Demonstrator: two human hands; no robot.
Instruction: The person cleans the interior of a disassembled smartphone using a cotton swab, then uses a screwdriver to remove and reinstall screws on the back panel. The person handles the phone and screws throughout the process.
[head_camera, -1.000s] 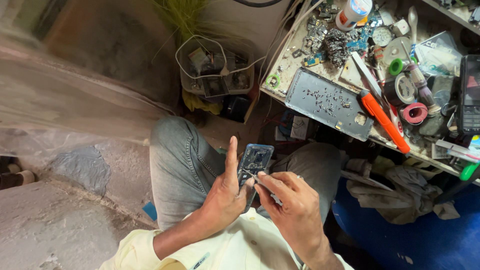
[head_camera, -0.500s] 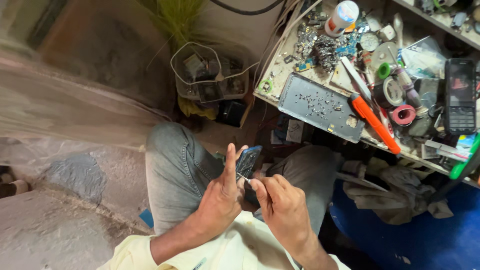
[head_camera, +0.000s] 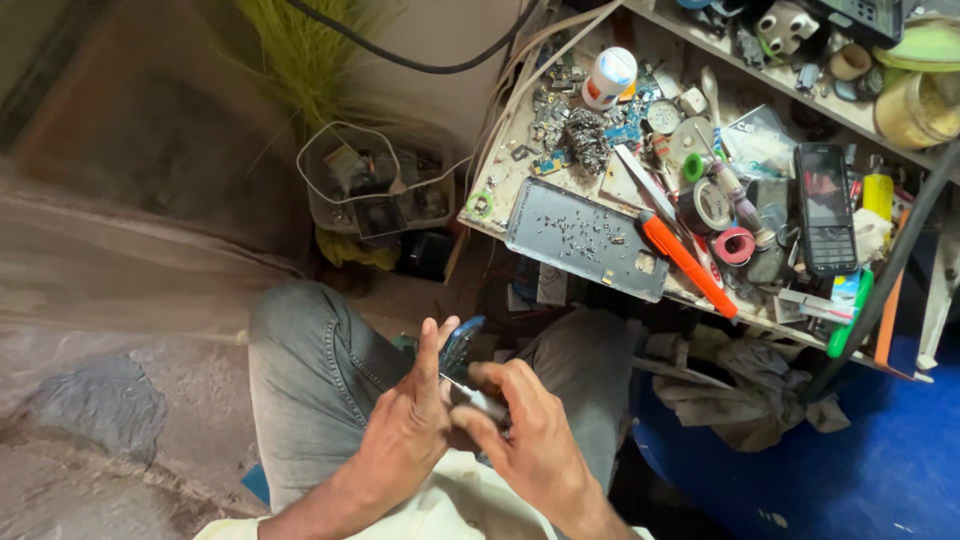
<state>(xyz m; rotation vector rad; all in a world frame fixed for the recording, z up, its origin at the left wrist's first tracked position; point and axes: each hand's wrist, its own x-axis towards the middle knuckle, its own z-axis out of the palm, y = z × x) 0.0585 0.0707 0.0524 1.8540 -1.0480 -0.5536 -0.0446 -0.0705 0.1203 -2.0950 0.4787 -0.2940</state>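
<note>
While the person sits with knees apart, a clear plastic tub (head_camera: 375, 190) stands on the floor beside the bench, filled with dark chargers and small parts and looped by a white cable (head_camera: 335, 140). Up on the cluttered bench (head_camera: 505, 190), a grey metal tray (head_camera: 585, 240) holds a scatter of tiny screws, with an orange-handled tool (head_camera: 688, 262) just beside it and a black keypad phone (head_camera: 825, 208) further along. Over the lap, the left hand (head_camera: 405, 435) cradles a small phone (head_camera: 458, 350) from behind, its fingers stretched straight up along the back, thumb pressed to the edge. The right hand (head_camera: 535, 440) has thumb and fingertips pinched together on a thin metal tool (head_camera: 470, 392) at the phone's lower end. The phone stands nearly upright, long axis running away from the body towards the bench, its top end blue-tinted and peeking above the fingers.
</note>
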